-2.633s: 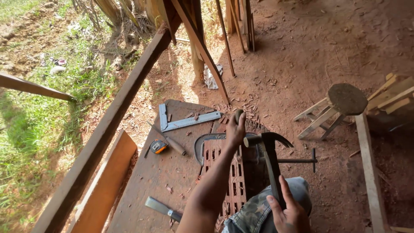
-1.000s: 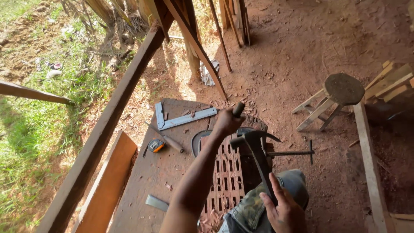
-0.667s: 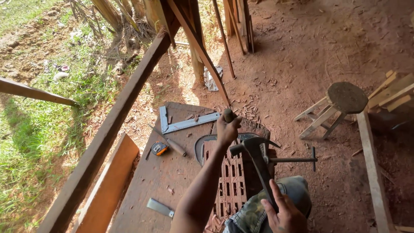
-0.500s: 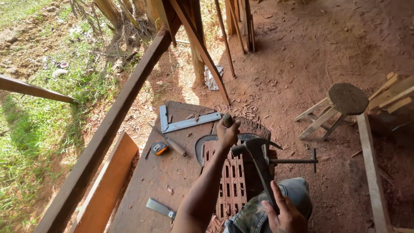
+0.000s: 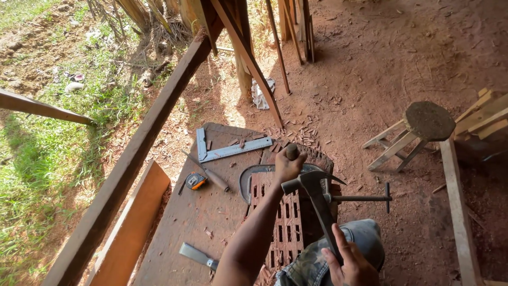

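Observation:
My left hand (image 5: 287,168) is closed around a wooden-handled chisel (image 5: 291,152), held upright over a slatted reddish wooden piece (image 5: 279,221) on the workbench (image 5: 211,212). My right hand (image 5: 349,265) grips the handle of a claw hammer (image 5: 312,188). The hammer's head hangs just right of and slightly below the chisel's top, not touching it. A clamp screw with a crossbar (image 5: 365,198) sticks out to the right of the wooden piece.
On the bench lie a metal square (image 5: 225,150), a tape measure (image 5: 194,181), a screwdriver (image 5: 209,173) and a flat chisel (image 5: 197,256). A wooden stool (image 5: 418,130) and planks (image 5: 457,206) stand right. A long beam (image 5: 132,159) runs along the left, grass beyond.
The hammer head has come down from its raised position to beside the chisel's top. My left hand with the chisel stays over the slatted piece.

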